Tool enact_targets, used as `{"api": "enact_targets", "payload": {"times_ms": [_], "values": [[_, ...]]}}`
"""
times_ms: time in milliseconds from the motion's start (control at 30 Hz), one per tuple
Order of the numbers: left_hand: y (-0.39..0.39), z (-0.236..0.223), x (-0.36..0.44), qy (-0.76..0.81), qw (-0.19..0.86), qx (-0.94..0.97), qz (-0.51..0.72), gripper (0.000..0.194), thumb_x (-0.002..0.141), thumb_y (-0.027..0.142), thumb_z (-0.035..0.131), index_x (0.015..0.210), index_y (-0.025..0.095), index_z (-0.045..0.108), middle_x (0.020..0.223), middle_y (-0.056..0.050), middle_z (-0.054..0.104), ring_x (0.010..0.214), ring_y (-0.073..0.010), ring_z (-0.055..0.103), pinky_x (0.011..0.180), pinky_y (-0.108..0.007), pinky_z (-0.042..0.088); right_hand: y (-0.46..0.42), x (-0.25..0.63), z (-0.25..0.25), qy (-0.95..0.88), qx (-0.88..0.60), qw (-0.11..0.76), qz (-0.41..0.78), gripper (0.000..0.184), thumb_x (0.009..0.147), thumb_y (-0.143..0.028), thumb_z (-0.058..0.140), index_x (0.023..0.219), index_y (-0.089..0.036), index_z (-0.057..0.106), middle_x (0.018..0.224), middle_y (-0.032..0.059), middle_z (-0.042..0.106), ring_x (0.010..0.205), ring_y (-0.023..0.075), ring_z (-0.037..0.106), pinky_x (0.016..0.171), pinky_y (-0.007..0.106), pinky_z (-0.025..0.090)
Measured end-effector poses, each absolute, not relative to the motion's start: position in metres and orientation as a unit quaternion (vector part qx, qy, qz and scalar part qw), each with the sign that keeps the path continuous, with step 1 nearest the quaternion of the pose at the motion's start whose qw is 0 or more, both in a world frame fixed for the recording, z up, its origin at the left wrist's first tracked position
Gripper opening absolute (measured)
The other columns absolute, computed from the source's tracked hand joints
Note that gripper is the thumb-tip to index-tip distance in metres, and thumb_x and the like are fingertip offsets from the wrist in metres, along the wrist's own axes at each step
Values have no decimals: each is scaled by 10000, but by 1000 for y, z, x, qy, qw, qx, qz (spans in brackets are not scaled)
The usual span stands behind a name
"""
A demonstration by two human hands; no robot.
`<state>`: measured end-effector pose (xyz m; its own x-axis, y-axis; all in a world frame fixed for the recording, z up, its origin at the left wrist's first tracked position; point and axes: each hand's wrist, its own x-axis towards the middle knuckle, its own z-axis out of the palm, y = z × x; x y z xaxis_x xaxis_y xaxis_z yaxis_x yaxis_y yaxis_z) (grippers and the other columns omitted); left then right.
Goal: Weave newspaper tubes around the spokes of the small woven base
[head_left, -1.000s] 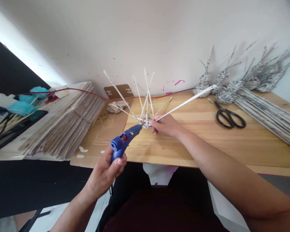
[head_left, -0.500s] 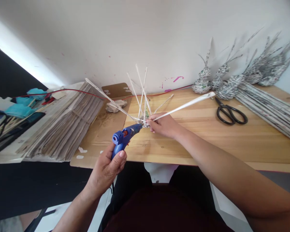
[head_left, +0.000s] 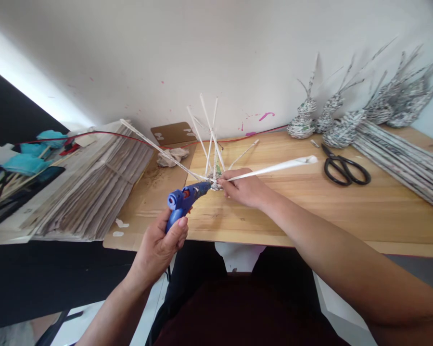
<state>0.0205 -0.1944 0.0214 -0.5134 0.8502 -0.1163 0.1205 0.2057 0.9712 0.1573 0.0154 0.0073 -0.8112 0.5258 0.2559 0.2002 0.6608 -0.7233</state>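
My left hand (head_left: 165, 240) is wrapped round the handle of a blue hot glue gun (head_left: 184, 198). The gun's nozzle points right, at the small woven base (head_left: 216, 184) of rolled newspaper, and I cannot tell whether it touches. Several rolled paper sticks (head_left: 212, 132) rise and fan out from this base. With fingers pinched at the base's right side, my right hand (head_left: 240, 186) holds a white rolled paper stick (head_left: 277, 167) that slants up to the right. My fingers partly hide the base and that stick's inner end.
Black-handled scissors (head_left: 346, 170) lie on the wooden table at right. Behind them stand several woven newspaper figures (head_left: 302, 117) beside a bundle of paper rolls (head_left: 400, 161). A newspaper stack (head_left: 94, 192) and cardboard (head_left: 140, 199) lie at left. A red cord (head_left: 130, 137) runs along the wall.
The glue gun has shifted slightly left and turned a little flatter, its nozzle still by the base. The white stick's outer end has dipped slightly; the right hand has hardly moved.
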Motion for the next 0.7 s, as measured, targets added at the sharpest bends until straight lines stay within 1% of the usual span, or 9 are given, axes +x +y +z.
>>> {"api": "enact_targets", "payload": {"times_ms": [167, 300, 433, 700], "values": [[-194, 21, 21, 690, 352, 351, 526, 424, 887, 515, 615, 1105, 160, 536, 581, 76, 383, 491, -75, 325, 432, -188, 259, 16, 157, 4, -894, -208, 222, 330, 321, 995, -280, 458, 713, -187, 579, 677, 30, 653, 670, 159, 587, 670, 276, 386], [-192, 20, 20, 690, 346, 357, 525, 394, 891, 504, 616, 1070, 161, 539, 579, 75, 379, 491, -73, 325, 436, -189, 265, 17, 155, 1, -907, -198, 218, 301, 334, 999, -280, 438, 700, -191, 558, 677, 26, 660, 673, 158, 592, 687, 279, 384], [-191, 21, 20, 698, 335, 361, 520, 366, 892, 502, 610, 1027, 168, 538, 576, 71, 387, 489, -78, 332, 433, -196, 265, 15, 155, 4, -904, -202, 213, 310, 308, 998, -269, 433, 722, -193, 546, 681, 29, 668, 673, 161, 606, 672, 274, 382], [-192, 17, 15, 697, 345, 366, 511, 368, 910, 493, 600, 1077, 169, 545, 588, 68, 387, 504, -83, 333, 440, -197, 264, 13, 157, 8, -907, -203, 210, 305, 317, 1001, -277, 439, 723, -189, 564, 680, 31, 665, 662, 160, 598, 654, 275, 360]]}}
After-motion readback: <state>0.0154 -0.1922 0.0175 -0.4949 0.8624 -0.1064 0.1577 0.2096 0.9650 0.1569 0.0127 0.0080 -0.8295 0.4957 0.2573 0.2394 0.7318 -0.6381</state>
